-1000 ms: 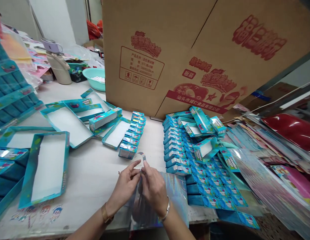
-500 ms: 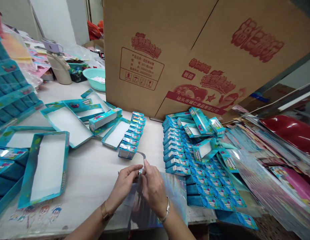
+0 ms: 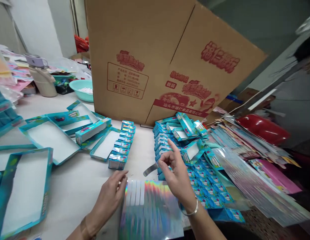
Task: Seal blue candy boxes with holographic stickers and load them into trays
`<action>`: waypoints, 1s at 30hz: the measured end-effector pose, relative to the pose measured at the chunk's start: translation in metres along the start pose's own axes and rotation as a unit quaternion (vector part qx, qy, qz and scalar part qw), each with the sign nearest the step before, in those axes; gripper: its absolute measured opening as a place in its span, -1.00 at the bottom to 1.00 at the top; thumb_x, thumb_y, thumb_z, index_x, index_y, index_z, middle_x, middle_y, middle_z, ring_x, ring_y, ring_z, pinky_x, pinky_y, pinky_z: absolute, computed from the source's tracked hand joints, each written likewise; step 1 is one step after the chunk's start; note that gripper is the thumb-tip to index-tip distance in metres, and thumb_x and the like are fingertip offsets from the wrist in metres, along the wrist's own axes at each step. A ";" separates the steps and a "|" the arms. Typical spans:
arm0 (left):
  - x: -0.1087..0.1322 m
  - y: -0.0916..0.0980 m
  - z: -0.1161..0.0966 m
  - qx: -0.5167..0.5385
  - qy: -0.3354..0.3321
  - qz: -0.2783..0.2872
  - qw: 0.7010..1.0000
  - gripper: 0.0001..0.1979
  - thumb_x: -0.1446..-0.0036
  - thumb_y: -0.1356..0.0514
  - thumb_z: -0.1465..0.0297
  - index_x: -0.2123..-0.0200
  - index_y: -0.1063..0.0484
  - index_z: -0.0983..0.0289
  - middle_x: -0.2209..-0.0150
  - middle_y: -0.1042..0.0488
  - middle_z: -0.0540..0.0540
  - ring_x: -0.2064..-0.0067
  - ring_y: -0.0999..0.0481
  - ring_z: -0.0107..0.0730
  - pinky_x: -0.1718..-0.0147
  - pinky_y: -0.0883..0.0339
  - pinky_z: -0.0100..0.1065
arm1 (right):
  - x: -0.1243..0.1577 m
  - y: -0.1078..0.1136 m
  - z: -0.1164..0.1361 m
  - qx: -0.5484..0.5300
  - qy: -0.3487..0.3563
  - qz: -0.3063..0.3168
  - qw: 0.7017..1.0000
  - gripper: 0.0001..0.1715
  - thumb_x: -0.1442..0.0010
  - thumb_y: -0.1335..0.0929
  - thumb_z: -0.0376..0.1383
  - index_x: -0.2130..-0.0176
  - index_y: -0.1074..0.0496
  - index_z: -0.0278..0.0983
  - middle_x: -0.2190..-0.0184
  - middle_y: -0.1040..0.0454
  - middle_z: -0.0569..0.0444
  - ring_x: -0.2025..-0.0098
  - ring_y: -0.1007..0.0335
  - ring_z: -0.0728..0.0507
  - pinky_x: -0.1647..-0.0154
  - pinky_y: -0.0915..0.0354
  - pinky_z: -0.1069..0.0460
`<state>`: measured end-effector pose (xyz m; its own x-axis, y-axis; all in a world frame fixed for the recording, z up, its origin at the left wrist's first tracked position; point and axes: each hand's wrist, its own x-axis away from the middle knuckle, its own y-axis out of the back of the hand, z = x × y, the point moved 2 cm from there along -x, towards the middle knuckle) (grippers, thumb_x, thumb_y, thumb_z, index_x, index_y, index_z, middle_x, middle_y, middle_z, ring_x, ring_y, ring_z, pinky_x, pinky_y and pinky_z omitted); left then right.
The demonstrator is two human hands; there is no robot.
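A thin silvery sticker strip [image 3: 149,170] is pinched between the thumb and fingers of my right hand [image 3: 177,175], whose index finger points up and away. It hangs out to the left, above the white table. Below both hands lies a shiny rainbow-coloured sticker sheet [image 3: 155,213] cut into narrow strips. My left hand [image 3: 108,193] is at the sheet's upper left edge, fingers stretched out and holding nothing. Just beyond it stands a short row of small blue boxes [image 3: 118,156]. More blue boxes [image 3: 205,183] are packed side by side, partly hidden behind my right hand.
A large brown carton [image 3: 134,30] stands at the back. Blue trays [image 3: 27,193] with white insides spread over the left side. Several loose blue trays [image 3: 187,125] lie on the packed boxes. A turquoise bowl [image 3: 81,90] and a beige flask [image 3: 42,81] stand far left.
My hands have moved apart: the right went up and right with the strip, the left shifted left. The sheet is now more exposed. The camera view has turned to the right.
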<state>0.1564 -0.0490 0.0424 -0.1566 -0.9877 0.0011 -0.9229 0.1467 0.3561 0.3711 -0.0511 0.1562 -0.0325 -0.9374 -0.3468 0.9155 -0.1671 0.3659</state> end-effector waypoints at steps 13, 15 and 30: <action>-0.169 -0.033 -0.075 0.086 0.031 0.175 0.980 -0.57 -0.08 -0.11 0.04 0.44 -0.47 0.31 0.49 -0.53 0.11 0.46 -0.48 -0.35 0.46 -0.25 -0.40 | -0.128 -0.016 -0.093 0.005 0.033 -0.098 0.995 -0.20 -0.16 -0.28 -0.38 -0.35 -0.02 -0.29 0.41 -0.36 0.19 0.40 -0.36 -0.03 0.31 -0.35 0.05; -0.214 -0.040 -0.083 0.045 0.027 0.172 0.984 -0.63 -0.09 -0.12 0.13 0.48 -0.49 0.31 0.49 -0.55 0.12 0.41 -0.51 -0.32 0.45 -0.24 -0.40 | -0.163 -0.009 -0.117 0.074 0.028 -0.122 0.989 -0.18 -0.15 -0.25 -0.39 -0.35 -0.01 -0.31 0.43 -0.36 0.20 0.42 -0.35 -0.04 0.31 -0.33 0.05; -0.388 -0.134 -0.075 -0.126 0.069 0.193 0.971 -0.68 -0.27 -0.21 0.26 0.00 -0.43 0.31 0.00 -0.48 0.14 0.06 -0.52 -0.20 0.11 -0.47 -0.13 | -0.263 0.032 -0.238 0.347 -0.045 -0.111 0.930 -0.19 -0.19 -0.19 -0.40 -0.38 0.05 -0.34 0.35 -0.48 0.07 0.32 -0.38 -0.14 0.23 -0.26 0.01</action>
<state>0.3672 0.3104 0.0647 -0.4098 -0.8619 0.2987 -0.6857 0.5070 0.5223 0.5048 0.2623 0.0536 -0.2528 -0.8728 -0.4175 0.4048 -0.4873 0.7737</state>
